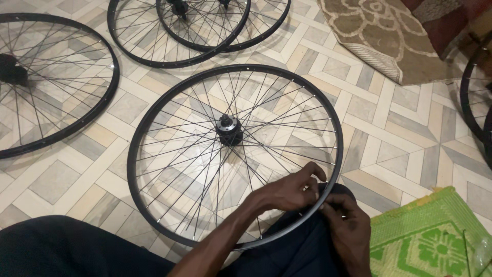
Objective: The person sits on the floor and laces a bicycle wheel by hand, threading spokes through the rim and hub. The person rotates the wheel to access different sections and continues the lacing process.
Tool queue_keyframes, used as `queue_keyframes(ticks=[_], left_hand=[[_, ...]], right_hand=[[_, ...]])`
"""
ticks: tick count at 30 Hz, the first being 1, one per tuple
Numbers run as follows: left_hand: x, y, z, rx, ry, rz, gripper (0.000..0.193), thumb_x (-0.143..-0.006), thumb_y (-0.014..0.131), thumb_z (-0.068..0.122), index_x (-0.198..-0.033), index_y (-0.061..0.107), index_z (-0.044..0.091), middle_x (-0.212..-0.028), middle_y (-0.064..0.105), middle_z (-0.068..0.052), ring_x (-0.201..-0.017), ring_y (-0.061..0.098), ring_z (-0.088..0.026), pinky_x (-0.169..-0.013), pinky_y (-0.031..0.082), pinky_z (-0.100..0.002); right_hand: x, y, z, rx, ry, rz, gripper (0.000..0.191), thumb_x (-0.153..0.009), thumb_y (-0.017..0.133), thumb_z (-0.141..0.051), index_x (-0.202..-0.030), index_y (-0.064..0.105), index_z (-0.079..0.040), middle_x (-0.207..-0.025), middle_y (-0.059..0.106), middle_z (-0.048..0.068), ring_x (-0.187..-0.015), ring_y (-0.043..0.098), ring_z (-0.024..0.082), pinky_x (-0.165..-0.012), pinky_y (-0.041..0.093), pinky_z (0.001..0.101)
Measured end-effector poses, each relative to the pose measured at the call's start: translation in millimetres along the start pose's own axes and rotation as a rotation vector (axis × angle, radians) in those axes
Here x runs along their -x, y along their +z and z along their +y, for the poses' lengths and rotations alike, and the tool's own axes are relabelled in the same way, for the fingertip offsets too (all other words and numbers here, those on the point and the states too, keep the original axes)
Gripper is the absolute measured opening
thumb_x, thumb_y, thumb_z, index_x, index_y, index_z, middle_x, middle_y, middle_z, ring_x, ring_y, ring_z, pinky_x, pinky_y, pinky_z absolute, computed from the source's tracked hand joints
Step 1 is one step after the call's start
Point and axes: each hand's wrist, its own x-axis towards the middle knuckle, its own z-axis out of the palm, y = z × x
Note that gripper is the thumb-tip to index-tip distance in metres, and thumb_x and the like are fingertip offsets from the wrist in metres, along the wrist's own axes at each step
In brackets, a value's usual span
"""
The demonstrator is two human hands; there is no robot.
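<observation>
Bicycle wheel (233, 128) lies flat on tiled floor (400, 133), near edge of its rim resting on the person's knee. Left hand (289, 191) reaches over rim, fingers curled, pinching a spoke end at the rim. Right hand (348, 225) just beside it, fingertips pinched at same spot. More wheels (51, 82) beyond the hands; green mat (430, 241) right of right hand.
</observation>
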Motion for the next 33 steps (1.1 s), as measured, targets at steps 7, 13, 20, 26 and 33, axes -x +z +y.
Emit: queue_keyframes(ticks=[7,13,20,26,33], left_hand=[[10.2,11.6,5.0,-0.259,-0.036,0.287,0.036,-0.095,0.056,0.013,-0.127,0.053,-0.002,-0.09,0.072,-0.023,-0.083,0.069,-0.034,-0.073,0.053,-0.044],[58.9,-30.0,3.4,-1.314,-0.147,0.986,0.048,-0.067,0.059,-0.003,-0.115,0.059,-0.001,-0.11,0.069,-0.023,-0.088,0.069,-0.038,-0.068,0.055,-0.052],[93.9,-56.4,0.5,-0.605,-0.637,0.779,0.02,-0.102,0.057,0.016,-0.114,0.063,0.002,-0.101,0.074,-0.026,-0.088,0.07,-0.041,-0.083,0.053,-0.053],[73.7,-49.9,-19.8,-0.154,-0.411,1.032,0.056,-0.087,0.058,0.008,-0.139,0.041,-0.004,-0.123,0.062,-0.026,-0.101,0.066,-0.031,-0.086,0.055,-0.045],[68.7,-48.7,-43.6,0.726,-0.182,1.048,0.032,-0.097,0.055,0.011,-0.128,0.051,0.001,-0.104,0.06,-0.009,-0.086,0.061,-0.013,-0.073,0.052,-0.032]], right_hand=[[-0.3,-0.7,-8.9,-0.011,-0.006,-0.018,0.018,-0.087,0.075,-0.008,-0.104,0.076,0.0,-0.087,0.075,0.005,-0.077,0.062,0.01,-0.072,0.049,0.024],[1.3,2.2,-18.5,-0.053,0.008,-0.019,0.019,-0.086,0.076,-0.007,-0.103,0.074,0.001,-0.089,0.075,0.006,-0.079,0.062,0.011,-0.073,0.049,0.0243],[-0.6,2.5,-17.9,0.119,-0.014,0.005,0.019,-0.086,0.078,-0.011,-0.102,0.076,-0.001,-0.085,0.073,0.007,-0.075,0.059,0.013,-0.069,0.047,0.0275],[-3.5,0.6,-25.8,-0.004,0.129,0.018,0.02,-0.087,0.073,-0.018,-0.101,0.074,-0.004,-0.08,0.07,0.004,-0.065,0.055,0.013,-0.061,0.043,0.0279],[-1.3,4.6,-37.3,0.076,0.111,0.008,0.024,-0.085,0.081,-0.021,-0.1,0.076,-0.003,-0.075,0.062,0.009,-0.062,0.049,0.014,-0.057,0.038,0.0307]])
